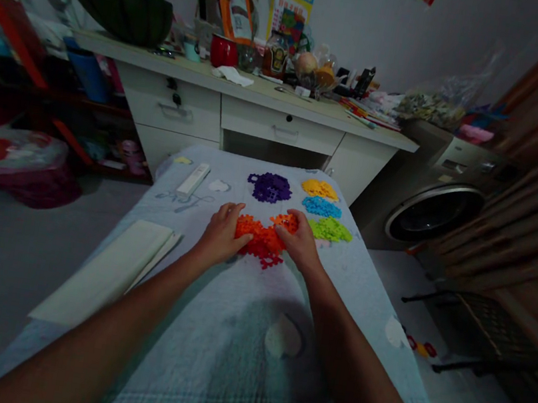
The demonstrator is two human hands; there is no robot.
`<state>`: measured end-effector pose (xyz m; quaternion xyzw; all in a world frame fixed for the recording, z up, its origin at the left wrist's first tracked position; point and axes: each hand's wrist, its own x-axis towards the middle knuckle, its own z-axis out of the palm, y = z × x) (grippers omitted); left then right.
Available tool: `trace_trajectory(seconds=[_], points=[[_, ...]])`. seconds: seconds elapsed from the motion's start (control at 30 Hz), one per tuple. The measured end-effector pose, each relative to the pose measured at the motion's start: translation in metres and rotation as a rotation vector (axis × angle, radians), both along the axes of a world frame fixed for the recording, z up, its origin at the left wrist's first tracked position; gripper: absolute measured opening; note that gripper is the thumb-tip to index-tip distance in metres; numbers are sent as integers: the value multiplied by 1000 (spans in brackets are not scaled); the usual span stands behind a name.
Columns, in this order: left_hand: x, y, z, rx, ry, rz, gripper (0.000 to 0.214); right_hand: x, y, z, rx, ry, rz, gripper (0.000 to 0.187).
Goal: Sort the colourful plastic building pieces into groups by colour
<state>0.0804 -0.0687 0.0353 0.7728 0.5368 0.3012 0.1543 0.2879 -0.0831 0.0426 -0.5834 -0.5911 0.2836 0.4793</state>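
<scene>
At the middle of the cloth-covered table lies a heap of small red and orange plastic pieces [263, 240] with notched edges. Its left side is gripped by my left hand [222, 232], fingers curved round the far edge and thumb on the near side. From the right, my right hand [300, 238] closes on orange pieces, with the thumb over them. Parts of the heap are hidden by my fingers. Just beyond sits a dark purple pile [271, 188]. A lime green pile [333, 230] is right beside my right hand, with a blue pile [321, 207] and a yellow pile [319, 189] behind it.
A white oblong object [193, 180] lies at the table's far left. Folded pale sheets [107, 271] rest along the left edge. Behind stands a cluttered white desk [281, 122], with a washing machine [432, 192] to the right and a lined bin [16, 167] to the left.
</scene>
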Motion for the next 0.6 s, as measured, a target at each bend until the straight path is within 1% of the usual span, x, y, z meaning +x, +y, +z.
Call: trace_trajectory(seconds=[0.03,0.07,0.1,0.17,0.23,0.3,0.37,0.47,0.53,0.6], points=[[-4,0,-4,9,9,26,73,1,0,-5,-1,-56,6,52],[-8,-1,-8,15,24,25,73,1,0,-10,1,-112,19,55],[-10,-3,-11,21,47,5,72,1,-1,-15,5,-167,38,56],[-11,-8,-13,36,116,-82,68,0,-6,-20,19,-275,94,52],[-10,-13,-13,45,195,-160,66,-4,-12,-20,29,-380,184,43],[-9,-15,-12,43,260,-185,64,-7,-19,-16,32,-464,300,39],[-9,-13,-11,42,304,-167,62,-8,-25,-11,37,-517,406,40],[-14,-3,-11,23,331,-106,66,-3,-32,-3,39,-554,513,40],[-19,4,-12,-2,316,-43,64,6,-34,1,27,-567,560,38],[-22,10,-11,-20,276,7,58,16,-36,6,0,-569,575,35]])
